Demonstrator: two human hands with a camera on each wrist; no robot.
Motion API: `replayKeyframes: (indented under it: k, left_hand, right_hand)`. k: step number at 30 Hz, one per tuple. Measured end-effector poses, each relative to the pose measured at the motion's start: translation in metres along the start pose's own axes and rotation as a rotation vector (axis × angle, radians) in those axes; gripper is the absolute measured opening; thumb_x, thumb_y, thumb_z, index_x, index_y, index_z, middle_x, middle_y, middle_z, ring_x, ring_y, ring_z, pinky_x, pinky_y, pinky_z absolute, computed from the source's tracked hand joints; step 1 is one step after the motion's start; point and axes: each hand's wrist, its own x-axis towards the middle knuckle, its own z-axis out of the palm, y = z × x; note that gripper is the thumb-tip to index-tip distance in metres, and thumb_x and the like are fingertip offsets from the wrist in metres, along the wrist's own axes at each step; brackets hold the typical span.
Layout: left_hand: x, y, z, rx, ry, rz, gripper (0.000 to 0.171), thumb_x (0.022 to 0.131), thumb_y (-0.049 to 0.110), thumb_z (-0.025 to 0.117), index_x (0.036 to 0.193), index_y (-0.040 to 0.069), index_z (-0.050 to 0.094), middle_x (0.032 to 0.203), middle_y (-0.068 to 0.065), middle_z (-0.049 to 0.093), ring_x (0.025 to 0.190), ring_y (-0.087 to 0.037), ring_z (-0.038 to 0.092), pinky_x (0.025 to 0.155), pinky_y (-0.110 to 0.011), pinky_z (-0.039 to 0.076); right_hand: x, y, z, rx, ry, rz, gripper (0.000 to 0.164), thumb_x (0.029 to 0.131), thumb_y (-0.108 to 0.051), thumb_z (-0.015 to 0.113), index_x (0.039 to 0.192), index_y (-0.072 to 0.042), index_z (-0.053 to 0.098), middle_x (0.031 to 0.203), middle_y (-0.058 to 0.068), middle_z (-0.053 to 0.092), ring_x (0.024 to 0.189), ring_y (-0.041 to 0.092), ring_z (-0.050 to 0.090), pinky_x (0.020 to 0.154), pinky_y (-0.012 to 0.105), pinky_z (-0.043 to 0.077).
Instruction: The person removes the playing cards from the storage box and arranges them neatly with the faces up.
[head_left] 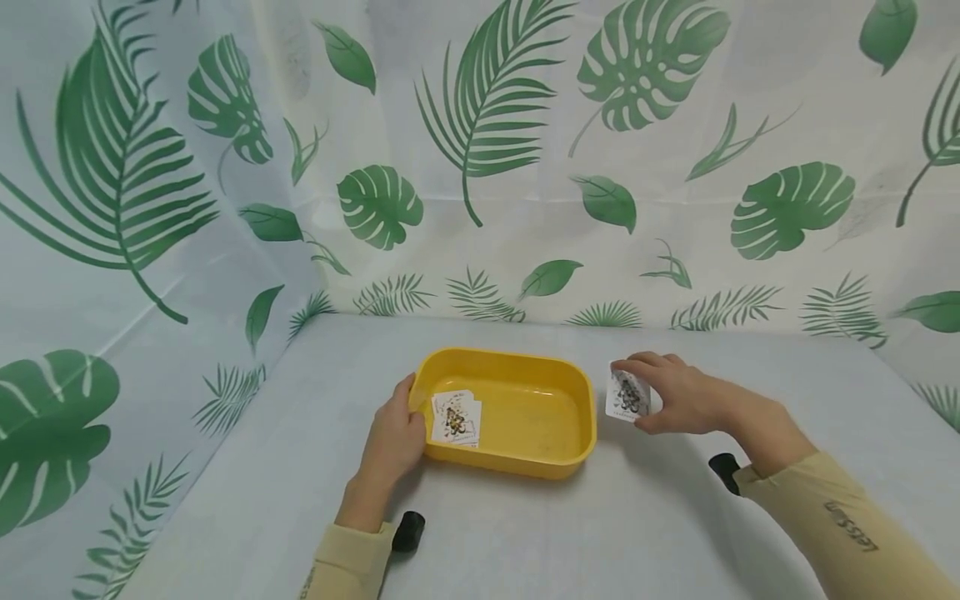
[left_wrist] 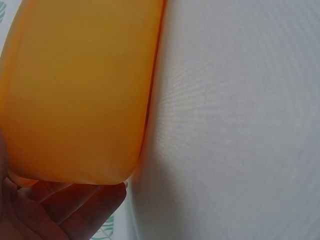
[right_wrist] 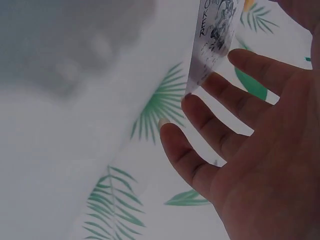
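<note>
A yellow plastic tray [head_left: 517, 467] sits on the table, seen from outside in the left wrist view. My left hand [head_left: 393, 433] grips its left end, thumb at the rim and fingers [left_wrist: 90, 207] against the outer wall. Several playing cards [head_left: 456, 418] lie in a loose stack at the tray's left end, a joker on top. To the right of the tray, my right hand [head_left: 678, 396] holds a joker card [head_left: 627, 395] above the table. In the right wrist view, the word JOKER runs along the edge of that card [right_wrist: 215, 30], and the fingertips touch it.
A pale cloth covers the table [head_left: 525, 542]. White curtains [head_left: 525, 242] with green leaf prints stand behind and at the sides. Each wrist carries a black device [head_left: 408, 532] near the sleeve cuff.
</note>
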Motion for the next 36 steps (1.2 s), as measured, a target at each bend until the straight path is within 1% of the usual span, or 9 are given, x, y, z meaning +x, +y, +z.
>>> replayKeyframes:
  k: [6,13,17,26,32,36]
  left_hand:
    - [0.0,0.0,0.001,-0.004,0.001,0.011,0.06,0.092,0.001,0.042,0.152,-0.004,0.037,0.149,-0.024,0.047,0.134,-0.037,0.047,0.109,-0.053,0.037]
    - [-0.001,-0.001,0.001,-0.005,0.0,0.017,0.06,0.093,0.001,0.041,0.152,-0.004,0.037,0.149,-0.024,0.047,0.131,-0.036,0.05,0.108,-0.053,0.038]
    - [-0.001,0.0,0.0,-0.005,0.002,0.019,0.06,0.092,0.001,0.042,0.152,-0.004,0.037,0.148,-0.024,0.047,0.131,-0.036,0.05,0.108,-0.053,0.039]
    - [0.0,0.0,0.001,-0.007,-0.003,0.0,0.06,0.093,0.001,0.042,0.153,-0.003,0.036,0.149,-0.023,0.047,0.13,-0.034,0.051,0.107,-0.053,0.039]
    - [0.0,-0.001,0.0,0.003,0.0,0.013,0.06,0.093,0.0,0.042,0.152,-0.003,0.037,0.147,-0.024,0.049,0.128,-0.035,0.052,0.106,-0.053,0.041]
    - [0.0,-0.001,0.0,0.005,0.003,0.013,0.06,0.093,0.001,0.042,0.152,-0.003,0.037,0.147,-0.024,0.049,0.129,-0.035,0.051,0.106,-0.053,0.041]
  right_hand:
    - [0.004,0.006,0.011,-0.001,-0.053,0.033,0.077,0.081,-0.027,0.082,0.148,-0.009,0.049,0.148,0.022,0.044,0.127,0.046,0.042,0.098,0.069,0.04]
    - [0.012,0.009,0.022,0.01,-0.102,0.071,0.076,0.081,-0.027,0.083,0.148,-0.012,0.049,0.15,0.022,0.043,0.131,0.048,0.039,0.099,0.072,0.035]
    - [0.015,0.012,0.027,0.012,-0.115,0.089,0.075,0.082,-0.026,0.083,0.148,-0.013,0.05,0.15,0.021,0.043,0.132,0.048,0.039,0.099,0.072,0.036]
    - [0.021,0.012,0.032,-0.015,-0.139,0.092,0.073,0.081,-0.027,0.083,0.146,-0.012,0.052,0.148,0.021,0.045,0.131,0.048,0.04,0.099,0.072,0.035]
    - [0.021,0.012,0.034,-0.012,-0.156,0.095,0.072,0.081,-0.025,0.084,0.145,-0.012,0.052,0.149,0.021,0.045,0.132,0.048,0.04,0.099,0.073,0.034]
    - [0.022,0.013,0.035,-0.01,-0.165,0.091,0.07,0.081,-0.024,0.083,0.144,-0.012,0.053,0.149,0.021,0.044,0.133,0.048,0.04,0.099,0.074,0.034]
